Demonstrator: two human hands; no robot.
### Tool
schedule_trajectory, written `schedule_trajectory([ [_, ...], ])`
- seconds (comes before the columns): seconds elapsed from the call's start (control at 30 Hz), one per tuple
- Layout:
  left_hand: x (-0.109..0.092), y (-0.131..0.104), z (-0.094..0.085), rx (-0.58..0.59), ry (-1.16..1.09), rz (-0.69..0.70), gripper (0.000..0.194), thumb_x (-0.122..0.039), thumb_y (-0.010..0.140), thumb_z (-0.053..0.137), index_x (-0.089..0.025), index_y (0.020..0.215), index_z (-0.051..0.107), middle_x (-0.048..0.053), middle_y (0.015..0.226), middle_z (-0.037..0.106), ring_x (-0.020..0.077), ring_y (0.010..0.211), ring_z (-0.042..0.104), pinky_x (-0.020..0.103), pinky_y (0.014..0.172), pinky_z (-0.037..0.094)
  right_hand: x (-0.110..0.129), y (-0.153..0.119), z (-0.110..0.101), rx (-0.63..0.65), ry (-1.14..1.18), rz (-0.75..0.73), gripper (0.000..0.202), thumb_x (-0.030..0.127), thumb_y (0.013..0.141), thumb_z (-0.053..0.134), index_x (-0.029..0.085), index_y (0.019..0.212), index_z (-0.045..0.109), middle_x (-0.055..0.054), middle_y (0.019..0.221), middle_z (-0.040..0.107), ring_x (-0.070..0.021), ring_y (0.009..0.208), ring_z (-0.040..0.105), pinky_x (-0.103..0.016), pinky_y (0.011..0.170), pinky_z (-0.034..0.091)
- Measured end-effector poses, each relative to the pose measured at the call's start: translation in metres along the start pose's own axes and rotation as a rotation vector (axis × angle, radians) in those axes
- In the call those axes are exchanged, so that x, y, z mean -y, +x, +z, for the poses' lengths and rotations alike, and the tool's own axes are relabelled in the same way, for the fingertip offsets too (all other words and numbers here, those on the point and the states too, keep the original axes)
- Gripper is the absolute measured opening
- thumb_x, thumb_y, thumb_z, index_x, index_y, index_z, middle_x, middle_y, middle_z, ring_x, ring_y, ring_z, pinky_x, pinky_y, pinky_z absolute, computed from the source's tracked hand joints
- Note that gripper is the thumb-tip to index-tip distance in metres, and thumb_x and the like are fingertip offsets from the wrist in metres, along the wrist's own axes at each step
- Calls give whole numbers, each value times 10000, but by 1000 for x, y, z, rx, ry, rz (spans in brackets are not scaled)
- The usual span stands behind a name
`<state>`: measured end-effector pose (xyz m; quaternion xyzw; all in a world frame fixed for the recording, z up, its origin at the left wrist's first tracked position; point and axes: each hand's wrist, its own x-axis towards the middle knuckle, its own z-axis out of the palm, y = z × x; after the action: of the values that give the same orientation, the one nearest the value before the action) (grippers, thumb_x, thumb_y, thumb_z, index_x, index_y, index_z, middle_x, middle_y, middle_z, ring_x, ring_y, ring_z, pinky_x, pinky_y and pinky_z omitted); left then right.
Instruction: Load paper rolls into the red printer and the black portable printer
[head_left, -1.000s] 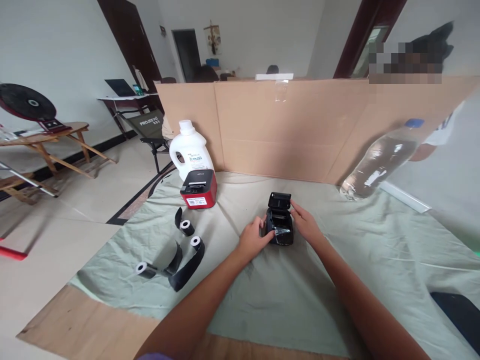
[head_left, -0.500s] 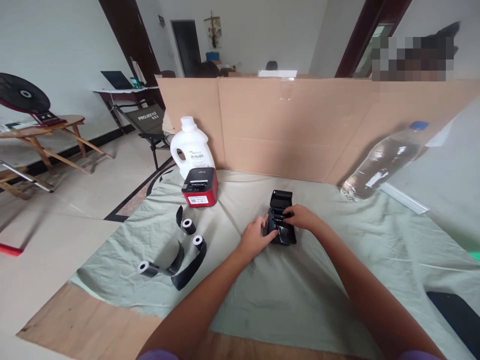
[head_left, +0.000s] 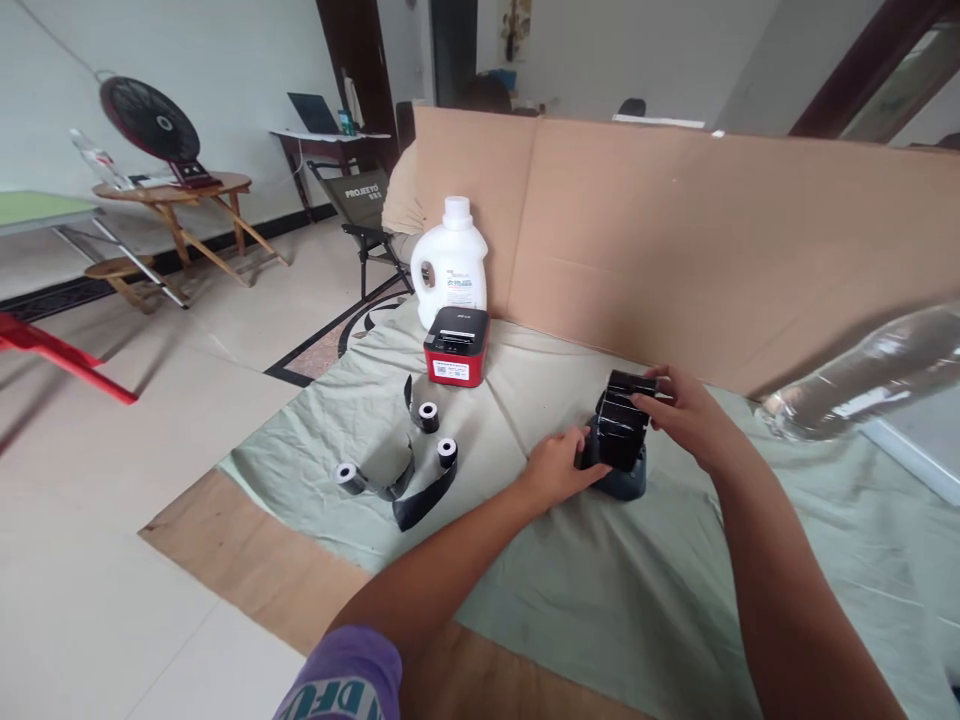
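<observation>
A small black device [head_left: 625, 487], probably a portable printer, sits on the cloth in front of me. My left hand [head_left: 556, 468] grips its left side, thumb along the front and fingers behind. A glossy black strip [head_left: 622, 430] rises from the device and hides most of its inside. My right hand [head_left: 686, 410] pinches that strip near its top right; whether it is paper or part of the lid I cannot tell. Left of my hands lie paper rolls with dark outer sides: one at the back [head_left: 428, 417], one at the right [head_left: 447, 453] and one at the left [head_left: 349, 478], with curled tails.
A red and black printer [head_left: 457, 347] stands at the back before a white detergent jug [head_left: 452, 265]. A cardboard wall [head_left: 660, 240] lines the far edge. At right, a large clear bottle [head_left: 862, 375] leans against it. The pale green cloth [head_left: 517, 580] covers a wooden board.
My right hand has lifted a glossy black strip up from the device, covering the opening seen before. My left hand stays on the device. The view has swung left.
</observation>
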<state>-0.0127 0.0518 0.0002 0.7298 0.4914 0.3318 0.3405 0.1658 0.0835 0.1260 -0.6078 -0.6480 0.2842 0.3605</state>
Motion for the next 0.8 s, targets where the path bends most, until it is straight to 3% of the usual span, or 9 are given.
schedule_trajectory([
  [0.07, 1, 0, 1, -6, 45, -5, 455, -612, 793, 670, -209, 976, 561, 52, 946, 687, 259, 908, 659, 362, 816, 496, 31, -1, 28, 77, 7, -72, 280, 353, 803, 622, 236, 1035, 518, -23, 874, 663, -178, 691, 627, -293, 605, 495],
  [0.17, 2, -1, 4, 14, 109, 32, 443, -594, 859, 595, -192, 1045, 616, 87, 1004, 693, 289, 993, 642, 402, 904, 479, 61, 3, 87, 190, -113, -215, 175, 326, 863, 567, 242, 1013, 532, -12, 860, 649, -182, 744, 620, -293, 659, 476],
  [0.23, 2, -4, 4, 50, 118, 79, 430, -523, 911, 543, -195, 1184, 600, 102, 1096, 687, 292, 1069, 619, 405, 957, 458, 71, 9, 131, 260, -212, -282, 142, 295, 893, 535, 240, 1023, 527, -18, 869, 655, -199, 782, 624, -295, 675, 458],
  [0.33, 3, -6, 6, 72, 78, 112, 582, -505, 912, 550, -166, 1379, 468, 130, 1204, 650, 280, 1080, 610, 383, 953, 467, 75, 16, 189, 356, -381, -331, 160, 229, 903, 533, 217, 1063, 522, -60, 934, 669, -228, 841, 632, -305, 700, 439],
  [0.43, 5, -5, 8, 57, 76, 118, 661, -541, 905, 552, -133, 1410, 426, 145, 1230, 635, 286, 1108, 605, 395, 980, 460, 75, 19, 227, 422, -513, -315, 204, 185, 929, 517, 190, 1133, 518, -110, 1010, 674, -252, 908, 640, -310, 717, 429],
  [0.53, 7, -3, 9, 60, 109, 122, 637, -563, 914, 525, -152, 1393, 436, 130, 1202, 645, 295, 1120, 604, 432, 1004, 445, 76, 18, 238, 435, -584, -280, 226, 187, 946, 514, 179, 1171, 530, -132, 1044, 664, -268, 949, 639, -320, 733, 432],
  [0.63, 6, -1, 7, 93, 110, 112, 603, -569, 904, 533, -167, 1348, 458, 127, 1187, 645, 298, 1105, 610, 440, 980, 458, 87, 8, 229, 342, -632, -317, 311, 260, 935, 561, 165, 1231, 540, -168, 1147, 611, -298, 974, 627, -349, 734, 446],
  [0.73, 1, -1, 3, 113, 153, 84, 550, -581, 896, 526, -184, 1275, 490, 126, 1141, 663, 313, 1052, 633, 459, 915, 487, 108, -12, 222, 250, -535, -502, 402, 302, 951, 541, 175, 1331, 508, -158, 1212, 570, -283, 1003, 604, -363, 779, 462],
  [0.8, -3, -3, 1, 92, 193, 59, 526, -592, 899, 513, -190, 1239, 504, 123, 1108, 676, 315, 1029, 645, 465, 902, 492, 125, -30, 227, 314, -431, -670, 366, 317, 963, 528, 196, 1308, 541, -120, 1162, 594, -260, 1036, 581, -357, 845, 456],
])
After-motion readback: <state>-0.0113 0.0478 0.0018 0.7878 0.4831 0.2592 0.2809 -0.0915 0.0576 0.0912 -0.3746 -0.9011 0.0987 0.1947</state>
